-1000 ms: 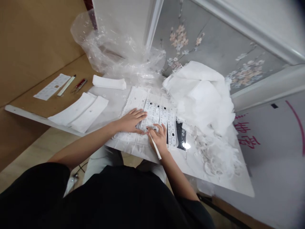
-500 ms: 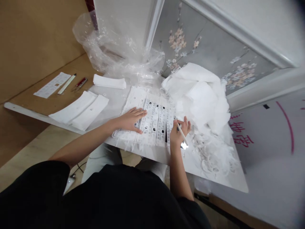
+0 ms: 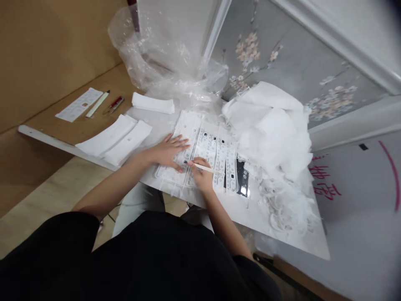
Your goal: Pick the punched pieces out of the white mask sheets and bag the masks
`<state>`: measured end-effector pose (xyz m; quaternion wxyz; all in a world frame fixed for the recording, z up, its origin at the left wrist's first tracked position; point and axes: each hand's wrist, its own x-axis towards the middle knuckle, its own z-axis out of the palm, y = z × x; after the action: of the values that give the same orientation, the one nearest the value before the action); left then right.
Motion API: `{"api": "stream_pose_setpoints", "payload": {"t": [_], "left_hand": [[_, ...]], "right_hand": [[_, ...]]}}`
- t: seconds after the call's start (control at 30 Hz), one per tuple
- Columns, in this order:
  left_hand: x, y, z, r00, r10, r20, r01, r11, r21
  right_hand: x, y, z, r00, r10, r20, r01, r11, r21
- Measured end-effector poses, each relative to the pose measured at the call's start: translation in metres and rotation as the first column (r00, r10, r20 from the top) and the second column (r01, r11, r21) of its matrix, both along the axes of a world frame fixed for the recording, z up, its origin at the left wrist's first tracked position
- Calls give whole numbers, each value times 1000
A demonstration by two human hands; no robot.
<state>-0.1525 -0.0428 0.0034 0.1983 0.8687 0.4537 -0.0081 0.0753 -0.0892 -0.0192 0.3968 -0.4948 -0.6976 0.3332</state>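
The person's right hand (image 3: pixel 203 179), gripping a slender white pen-like tool (image 3: pixel 209 169), has swung left from near the glossy black sheet (image 3: pixel 242 177) to the flat white patterned panels (image 3: pixel 209 146) mid-bench. The left hand (image 3: pixel 167 153) remains splayed on them, apparently steadying; work seems to have shifted leftward.

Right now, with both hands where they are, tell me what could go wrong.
The white pen-like tool in the right hand points toward the left hand, so a slip might catch its thumb. If the left hand shifts, the patterned sheets under it could slide. The white heap close beside them might slump over.
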Motion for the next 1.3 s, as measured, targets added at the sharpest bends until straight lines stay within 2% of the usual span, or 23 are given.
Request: {"api": "stream_pose_setpoints", "payload": {"t": [0.37,0.47,0.57,0.67,0.77,0.87,1.1,1.2,1.3], "left_hand": [[0,-2,-1,999,17,44,-17,1000,13],[-1,-2,-2,998,9,66,-10,1000,16],[-2,-2,-4,997,3,77,-5,1000,18],[-3,-1,-7,997,1,81,-4,1000,29],[-2,-1,-9,997,3,78,-6,999,39],[-2,-1,-9,998,6,69,-8,999,33],[-2,-3,-4,997,11,76,-12,1000,11],[-2,-3,-5,996,11,85,-11,1000,0],[-6,-2,-5,996,-6,93,7,1000,-11]], "right_hand": [[0,-2,2,985,13,170,-33,992,118],[-1,-4,6,971,20,237,-67,979,194],[-3,-10,8,906,61,418,-198,936,293],[-6,-20,6,813,20,582,-266,902,339],[-11,-27,3,778,-40,627,-247,898,365],[-15,-27,5,768,-50,639,-235,906,353],[-11,-21,7,800,-55,598,-194,919,343],[2,-7,11,805,-180,566,-83,909,408],[20,15,23,825,-371,427,137,864,485]]}}
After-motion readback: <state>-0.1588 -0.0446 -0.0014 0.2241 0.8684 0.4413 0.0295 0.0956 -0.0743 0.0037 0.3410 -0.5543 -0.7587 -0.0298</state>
